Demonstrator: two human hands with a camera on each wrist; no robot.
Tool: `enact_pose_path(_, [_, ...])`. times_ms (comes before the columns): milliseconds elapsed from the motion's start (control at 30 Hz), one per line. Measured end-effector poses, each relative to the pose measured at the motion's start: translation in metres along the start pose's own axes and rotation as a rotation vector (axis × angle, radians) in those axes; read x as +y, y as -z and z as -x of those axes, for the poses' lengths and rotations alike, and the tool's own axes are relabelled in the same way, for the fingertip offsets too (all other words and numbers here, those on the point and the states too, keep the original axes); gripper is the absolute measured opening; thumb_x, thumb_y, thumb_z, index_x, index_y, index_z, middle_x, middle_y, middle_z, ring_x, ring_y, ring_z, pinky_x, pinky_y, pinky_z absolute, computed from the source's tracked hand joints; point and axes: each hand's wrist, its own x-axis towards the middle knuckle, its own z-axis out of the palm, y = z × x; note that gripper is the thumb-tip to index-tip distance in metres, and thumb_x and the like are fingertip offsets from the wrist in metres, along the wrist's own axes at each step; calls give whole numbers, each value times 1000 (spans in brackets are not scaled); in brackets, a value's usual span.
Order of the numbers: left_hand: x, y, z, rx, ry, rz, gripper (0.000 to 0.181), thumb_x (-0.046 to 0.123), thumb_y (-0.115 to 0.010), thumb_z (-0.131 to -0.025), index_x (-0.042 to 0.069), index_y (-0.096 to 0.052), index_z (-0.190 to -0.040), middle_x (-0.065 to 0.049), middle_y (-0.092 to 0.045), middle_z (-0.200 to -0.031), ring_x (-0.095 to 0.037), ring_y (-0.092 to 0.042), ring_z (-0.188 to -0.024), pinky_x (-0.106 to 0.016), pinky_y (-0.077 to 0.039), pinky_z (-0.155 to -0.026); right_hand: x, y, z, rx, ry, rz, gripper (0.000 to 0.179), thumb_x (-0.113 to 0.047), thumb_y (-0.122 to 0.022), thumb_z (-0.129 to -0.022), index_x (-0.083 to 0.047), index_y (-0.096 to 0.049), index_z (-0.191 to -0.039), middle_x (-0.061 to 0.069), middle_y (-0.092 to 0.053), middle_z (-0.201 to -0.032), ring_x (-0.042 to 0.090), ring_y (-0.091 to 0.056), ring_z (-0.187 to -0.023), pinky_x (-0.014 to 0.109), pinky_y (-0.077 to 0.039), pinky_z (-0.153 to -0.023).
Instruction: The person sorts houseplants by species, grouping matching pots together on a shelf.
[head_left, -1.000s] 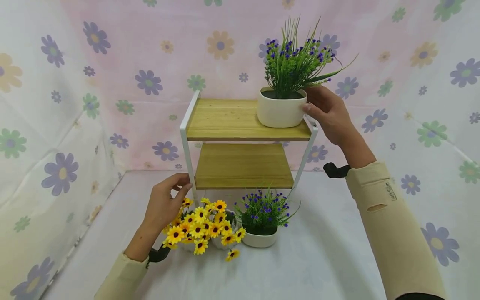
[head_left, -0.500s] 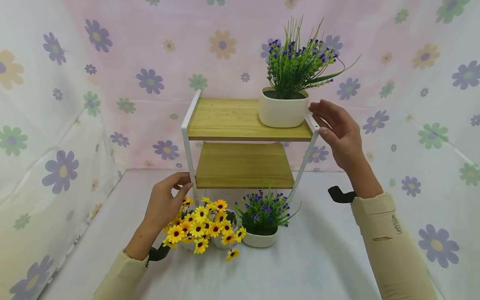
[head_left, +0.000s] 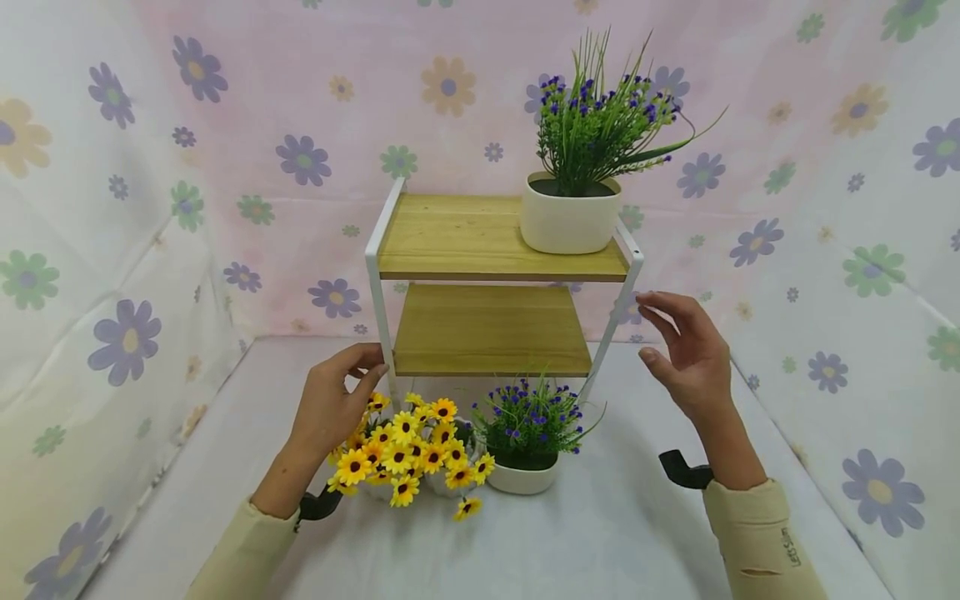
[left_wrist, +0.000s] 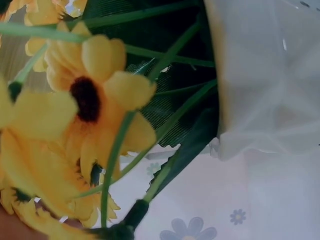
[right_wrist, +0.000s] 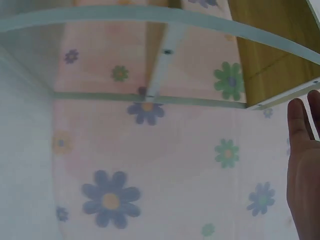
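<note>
A wooden two-board shelf with a white frame [head_left: 453, 237] stands in the middle of the head view. My left hand [head_left: 330, 404] holds its left front leg, the thumb at the front and the fingers partly hidden behind. On the top board, towards the right, sits a white oval pot [head_left: 570, 218] of purple flowers and grass. My right hand [head_left: 690, 354] is beside the right front leg, holding nothing, its fingers loosely bent. The right wrist view shows its fingers [right_wrist: 298, 122] near the shelf frame. Yellow artificial flowers [left_wrist: 85, 100] fill much of the left wrist view.
In front of the shelf, pots of yellow flowers [head_left: 405, 457] stand close by my left hand. Next to them is another white pot [head_left: 522, 478] with purple flowers. Floral cloth [head_left: 337, 217] hangs behind, and a pale cloth [head_left: 600, 533] covers the table.
My right hand has let go of the pot on the top board and moved down and right, to beside the right leg. The left hand stays at the left leg.
</note>
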Motion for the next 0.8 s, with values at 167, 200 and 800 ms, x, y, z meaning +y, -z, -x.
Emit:
enact_pose_path(167, [0,0,-1,8,-5,1,21,4,-72,-101,9,-75,-121,-4,-78,-109,-19,-72,-95,-38,-57,-81,7,0,28,-72,-31,-1,57,10,-78,-88,30,-44,-130,34,-54,-129,38,-60,-126,38,-52,-110])
enact_pose_path(200, [0,0,-1,9,-8,4,20,4,-72,-101,9,-75,-121,-4,-78,-110,-19,-71,-95,-36,-57,-81,9,0,33,-91,-34,-1,55,11,-77,-88,31,-45,-128,34,-56,-127,37,-62,-123,37,-54,-107])
enact_pose_path(800, [0,1,0,9,-32,-4,19,3,-72,-100,6,-74,-120,-6,-78,-109,-20,-72,-93,-31,-57,-82,36,-5,93,-671,-528,259,47,-5,-77,-94,-4,-62,-139,6,-70,-128,18,-71,-115,41,-58,-101])
